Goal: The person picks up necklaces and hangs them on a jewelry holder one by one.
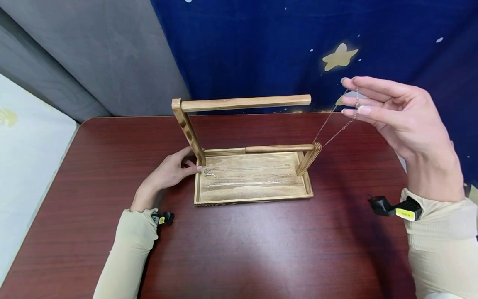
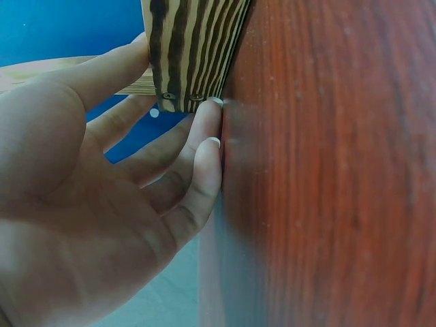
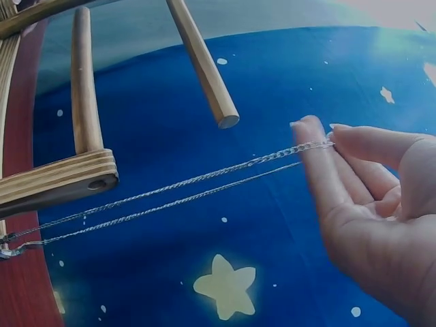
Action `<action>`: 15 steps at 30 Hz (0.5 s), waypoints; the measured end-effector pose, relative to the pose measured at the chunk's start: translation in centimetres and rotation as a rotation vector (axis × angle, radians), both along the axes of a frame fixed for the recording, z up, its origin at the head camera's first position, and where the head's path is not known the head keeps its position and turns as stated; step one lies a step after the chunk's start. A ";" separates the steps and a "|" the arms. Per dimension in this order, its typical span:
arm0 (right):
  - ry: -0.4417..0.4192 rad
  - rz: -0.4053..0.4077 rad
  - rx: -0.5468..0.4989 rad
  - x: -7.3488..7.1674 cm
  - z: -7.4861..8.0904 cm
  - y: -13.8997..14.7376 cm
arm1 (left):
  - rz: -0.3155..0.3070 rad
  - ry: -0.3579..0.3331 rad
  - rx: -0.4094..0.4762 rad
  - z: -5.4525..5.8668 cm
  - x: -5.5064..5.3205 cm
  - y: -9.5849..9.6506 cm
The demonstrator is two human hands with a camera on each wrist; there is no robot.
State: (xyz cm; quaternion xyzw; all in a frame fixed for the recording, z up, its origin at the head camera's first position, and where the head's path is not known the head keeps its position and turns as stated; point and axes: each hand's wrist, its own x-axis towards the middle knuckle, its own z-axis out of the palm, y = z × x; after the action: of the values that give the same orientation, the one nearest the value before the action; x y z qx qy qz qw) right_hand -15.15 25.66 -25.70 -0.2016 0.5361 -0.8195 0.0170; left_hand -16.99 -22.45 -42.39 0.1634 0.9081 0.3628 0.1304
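A wooden jewelry stand (image 1: pixel 254 198) has two round bars at different heights above a shallow tray. My left hand (image 1: pixel 169 170) grips its left end, thumb at the tray rim and fingers round behind; the left wrist view shows the striped wooden end (image 2: pixel 194 51) between thumb and fingers. Raised at the right, my right hand (image 1: pixel 408 112) pinches a thin silver chain necklace (image 1: pixel 345 126) between thumb and fingertips. Both strands of the chain (image 3: pixel 184 182) run taut from the fingers past the outer end of the short post (image 1: pixel 311 159).
Several thin necklaces (image 1: pixel 244 176) lie stretched side by side in the tray. The upper bar (image 1: pixel 246 102) ends free at the right. The stand is on a dark red table (image 1: pixel 239 249), with a blue star-patterned curtain (image 1: pixel 261 50) behind it and a grey curtain (image 1: pixel 104 50) further left.
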 end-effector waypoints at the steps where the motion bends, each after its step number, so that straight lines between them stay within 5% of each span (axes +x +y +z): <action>1: -0.016 0.009 0.011 -0.1 0.0 0.0 | -0.001 0.000 -0.001 -0.1 0.0 0.0; 15: -0.089 0.008 0.076 -1.7 0.5 -0.9 | -0.003 -0.008 -0.014 -0.1 -0.1 0.0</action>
State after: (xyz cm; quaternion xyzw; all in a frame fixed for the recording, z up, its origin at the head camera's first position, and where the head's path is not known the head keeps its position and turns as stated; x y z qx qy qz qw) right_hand -16.83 24.76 -25.20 -0.1664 0.5647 -0.8067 0.0518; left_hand -17.12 -22.41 -42.49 0.1624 0.9099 0.3568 0.1359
